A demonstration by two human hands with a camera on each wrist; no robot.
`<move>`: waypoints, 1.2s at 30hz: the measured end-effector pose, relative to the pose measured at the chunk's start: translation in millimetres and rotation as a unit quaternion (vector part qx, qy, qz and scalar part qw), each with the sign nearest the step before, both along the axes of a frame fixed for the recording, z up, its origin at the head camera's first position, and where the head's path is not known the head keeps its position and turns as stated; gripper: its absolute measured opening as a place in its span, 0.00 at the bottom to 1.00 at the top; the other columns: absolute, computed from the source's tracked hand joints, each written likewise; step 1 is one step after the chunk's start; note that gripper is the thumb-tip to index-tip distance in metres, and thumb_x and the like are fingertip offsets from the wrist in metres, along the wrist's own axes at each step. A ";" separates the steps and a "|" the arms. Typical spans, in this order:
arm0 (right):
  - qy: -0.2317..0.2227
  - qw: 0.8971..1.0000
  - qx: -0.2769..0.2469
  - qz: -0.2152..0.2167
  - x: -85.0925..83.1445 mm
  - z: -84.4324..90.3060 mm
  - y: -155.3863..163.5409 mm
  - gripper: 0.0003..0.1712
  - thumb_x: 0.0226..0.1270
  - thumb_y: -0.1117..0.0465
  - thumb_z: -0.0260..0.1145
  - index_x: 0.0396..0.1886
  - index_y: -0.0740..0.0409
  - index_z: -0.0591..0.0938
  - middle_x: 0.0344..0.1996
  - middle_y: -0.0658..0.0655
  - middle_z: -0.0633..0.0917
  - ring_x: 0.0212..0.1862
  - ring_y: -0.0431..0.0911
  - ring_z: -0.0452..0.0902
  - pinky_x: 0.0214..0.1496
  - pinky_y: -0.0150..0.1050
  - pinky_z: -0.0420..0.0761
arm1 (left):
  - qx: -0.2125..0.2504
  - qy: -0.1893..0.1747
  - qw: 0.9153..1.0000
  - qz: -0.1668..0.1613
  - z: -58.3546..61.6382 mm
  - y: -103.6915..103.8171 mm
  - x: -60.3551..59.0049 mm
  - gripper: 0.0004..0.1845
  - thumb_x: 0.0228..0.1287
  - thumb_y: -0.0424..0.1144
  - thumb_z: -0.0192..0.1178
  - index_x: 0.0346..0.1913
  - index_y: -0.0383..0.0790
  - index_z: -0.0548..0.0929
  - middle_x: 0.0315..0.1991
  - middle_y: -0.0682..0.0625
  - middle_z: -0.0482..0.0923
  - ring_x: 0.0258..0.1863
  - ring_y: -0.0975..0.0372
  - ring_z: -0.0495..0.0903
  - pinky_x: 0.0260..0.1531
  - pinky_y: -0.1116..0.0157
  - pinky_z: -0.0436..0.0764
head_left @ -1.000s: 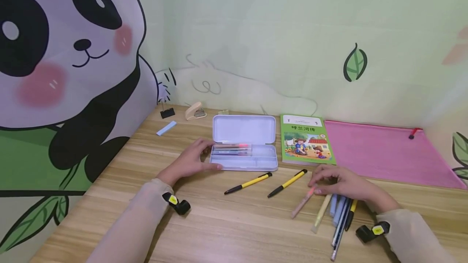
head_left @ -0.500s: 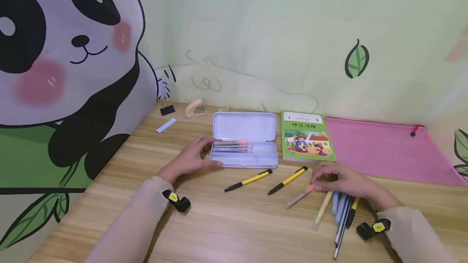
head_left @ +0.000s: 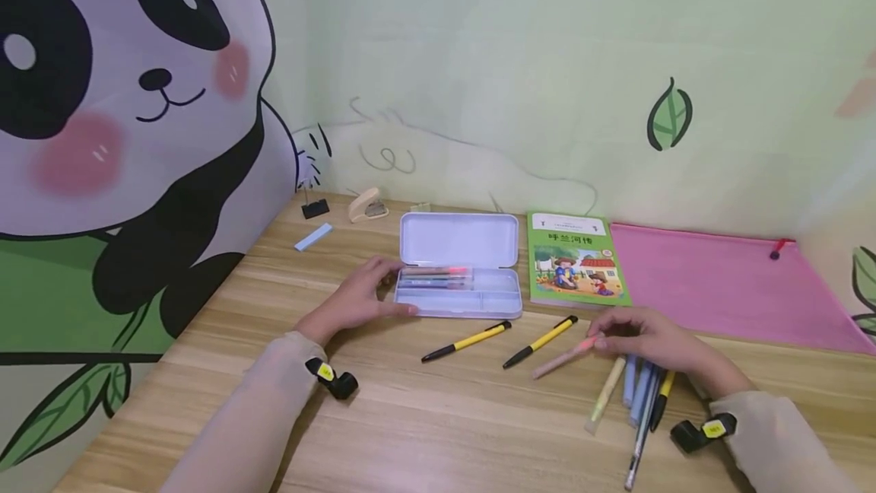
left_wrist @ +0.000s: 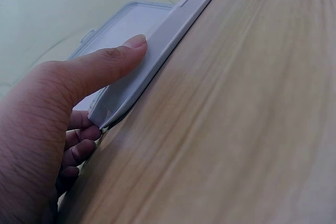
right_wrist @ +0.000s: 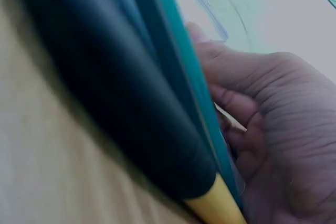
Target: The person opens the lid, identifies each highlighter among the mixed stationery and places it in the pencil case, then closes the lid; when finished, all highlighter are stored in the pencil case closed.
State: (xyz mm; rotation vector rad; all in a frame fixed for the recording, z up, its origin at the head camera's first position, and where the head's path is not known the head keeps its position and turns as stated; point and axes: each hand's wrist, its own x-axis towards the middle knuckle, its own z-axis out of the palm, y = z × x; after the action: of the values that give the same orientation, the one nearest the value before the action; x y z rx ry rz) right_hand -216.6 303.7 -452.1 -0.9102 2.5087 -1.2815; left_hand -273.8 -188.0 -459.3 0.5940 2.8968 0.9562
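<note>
My left hand (head_left: pixel 354 298) grips the left end of an open pale lavender pencil case (head_left: pixel 501 307); in the left wrist view its thumb (left_wrist: pixel 110 66) lies along the front wall and its fingers curl at the corner. Several pens (head_left: pixel 433 278) lie in the case's back compartment. My right hand (head_left: pixel 643 337) pinches the pink end of a slim pen (head_left: pixel 563 361), whose other end points left over the table. Beneath that hand lie a pale yellow pen (head_left: pixel 605 395), blue sticks (head_left: pixel 642 392), dark pencils (head_left: pixel 642 432) and a yellow-black pen (head_left: pixel 661 403), partly hidden.
Two yellow-black pens (head_left: pixel 467 341) lie before the case. A green book (head_left: pixel 579 261) and a pink zip pouch (head_left: pixel 718 287) are at the right. Toward the back left are a blue strip (head_left: pixel 313 237), a black binder clip (head_left: pixel 315 208) and a stapler (head_left: pixel 367 205).
My right hand has shifted slightly right and up, and the pink-ended pen has swung its free end left and up, away from the other pens. My left hand stays on the case.
</note>
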 end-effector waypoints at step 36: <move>0.100 0.972 -0.111 -0.181 -57.3 4.8 -194.7 0.11 0.71 0.53 0.68 0.47 0.51 0.89 0.39 0.49 0.89 0.41 0.44 0.83 0.45 0.42 0.82 | 0.006 0.005 1.000 0.000 -7.8 -2.4 -3.2 0.52 0.43 0.73 0.71 0.71 0.54 0.71 0.60 0.52 0.70 0.57 0.57 0.71 0.62 0.50 0.71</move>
State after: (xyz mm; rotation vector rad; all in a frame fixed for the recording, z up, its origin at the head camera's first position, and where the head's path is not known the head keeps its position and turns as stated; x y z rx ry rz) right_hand -274.0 109.0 -447.4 -0.6690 2.8290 -1.6835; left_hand -277.0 -190.4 -467.2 0.6023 2.9023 0.9746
